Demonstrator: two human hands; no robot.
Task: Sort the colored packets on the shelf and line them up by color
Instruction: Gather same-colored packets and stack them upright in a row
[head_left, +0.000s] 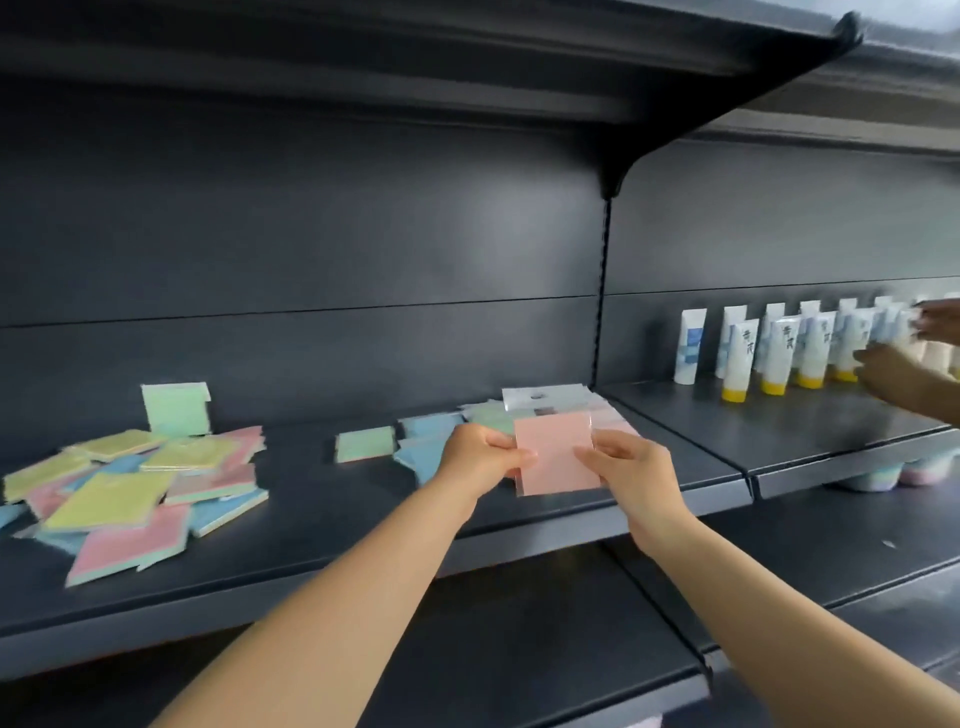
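- Second person's hands (914, 364): blurred, cut off at right edge.
- Tubes (779, 348): label print unreadable.
- Pink packet (558, 454) hides packets behind.

brightness: pretty dim overall, the dark shelf (322, 540) soaks up most of the light
light source: seems to come from the upper right, where a pale patch shows past the top shelf (779, 47)
glare: soft sheen on the back panel (311, 218) and a pale streak along the shelf front edge
shadows: mild ones, under the pile (130, 493) and beneath the shelf
blur: the other person's hands (898, 374) at the far right are smeared, and the tubes (779, 348) beside them go soft
focus: pink packet (558, 454) is fairly crisp
distortion: wide-angle bend, shelf lines curve and tilt toward the edges
colour: packets look washed-out pastel
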